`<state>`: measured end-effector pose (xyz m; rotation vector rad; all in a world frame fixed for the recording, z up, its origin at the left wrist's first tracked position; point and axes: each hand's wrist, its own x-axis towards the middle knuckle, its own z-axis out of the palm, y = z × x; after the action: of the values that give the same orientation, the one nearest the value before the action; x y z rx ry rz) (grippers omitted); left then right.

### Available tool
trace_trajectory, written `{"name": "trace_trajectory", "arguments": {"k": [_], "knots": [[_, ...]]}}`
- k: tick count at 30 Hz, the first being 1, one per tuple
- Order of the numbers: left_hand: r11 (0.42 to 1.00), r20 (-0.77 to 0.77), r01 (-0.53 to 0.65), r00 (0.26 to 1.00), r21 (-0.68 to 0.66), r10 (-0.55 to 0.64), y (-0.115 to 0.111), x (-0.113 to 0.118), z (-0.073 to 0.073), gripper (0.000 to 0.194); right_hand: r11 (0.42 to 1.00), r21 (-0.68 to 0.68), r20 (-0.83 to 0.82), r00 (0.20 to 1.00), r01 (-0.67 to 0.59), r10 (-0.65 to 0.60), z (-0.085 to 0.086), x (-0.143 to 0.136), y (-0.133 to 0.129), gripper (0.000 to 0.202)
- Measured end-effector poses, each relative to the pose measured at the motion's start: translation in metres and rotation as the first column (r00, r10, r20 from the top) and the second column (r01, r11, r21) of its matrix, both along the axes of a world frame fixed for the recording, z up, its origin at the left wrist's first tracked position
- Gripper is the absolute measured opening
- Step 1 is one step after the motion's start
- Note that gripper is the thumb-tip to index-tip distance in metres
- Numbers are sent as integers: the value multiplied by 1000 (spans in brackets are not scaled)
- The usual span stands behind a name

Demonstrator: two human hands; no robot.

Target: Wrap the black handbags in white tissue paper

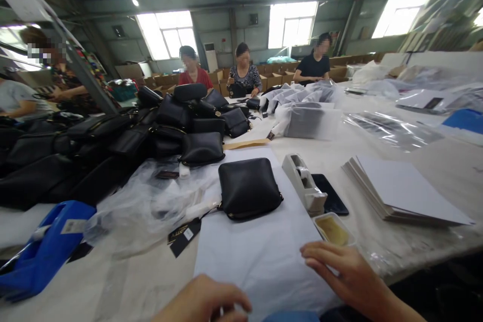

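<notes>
A black pouch-like bag (pixel 249 188) with a zipper lies on a sheet of white paper (pixel 241 246). Black hang tags (pixel 184 236) trail from its left corner on a cord. My right hand (pixel 341 266) is open, its stretched fingers at the paper's right edge, close to a small dish of yellowish stuff (pixel 332 230). At the lower edge of the view, my left hand (pixel 207 299) hovers over or rests by the near end of the paper, fingers loosely bent and apart. Nothing shows in it, though part is cut off. Neither hand touches the bag.
Black bags (pixel 124 146) pile up on the left, beside crumpled clear plastic (pixel 139 206) and a blue tape dispenser (pixel 49 246). On the right are a white tape dispenser (pixel 304 183), a phone (pixel 330 193) and stacked white boards (pixel 403 191). Several people sit or stand beyond.
</notes>
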<state>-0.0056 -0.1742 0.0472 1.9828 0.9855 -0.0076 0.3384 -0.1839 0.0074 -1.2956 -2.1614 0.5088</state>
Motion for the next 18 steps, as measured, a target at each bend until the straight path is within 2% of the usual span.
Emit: {"name": "trace_trajectory", "arguments": {"k": [1,2,4,6,9,11,13,15,18], "knots": [[979,91,-188,979,84,180,13,1,12,32,995,13,-65,993,98,-97,2,-3,11,19],[937,160,-300,948,178,273,29,2,18,32,982,3,-127,974,191,-189,3,-6,24,22],[797,275,-449,891,405,362,64,3,14,30,951,-86,-231,923,296,-308,3,-16,54,35],[664,332,-480,877,573,347,104,1,-3,29,931,-220,-309,884,292,-350,-2,-27,86,56],[468,195,-394,887,791,418,166,-8,-27,36,903,-343,-349,857,260,-379,-16,-42,125,82],[414,136,-362,865,835,482,204,-17,-34,45,898,-337,-306,870,282,-388,-29,-49,139,88],[390,80,-339,832,856,549,238,-27,-37,57,909,-283,-261,887,307,-381,-41,-53,142,88],[393,4,-296,803,871,596,268,-36,-40,70,913,-239,-237,892,330,-385,-52,-55,139,85],[421,-108,-193,797,886,595,302,-47,-47,82,909,-211,-212,891,358,-400,-68,-53,132,81]]}}
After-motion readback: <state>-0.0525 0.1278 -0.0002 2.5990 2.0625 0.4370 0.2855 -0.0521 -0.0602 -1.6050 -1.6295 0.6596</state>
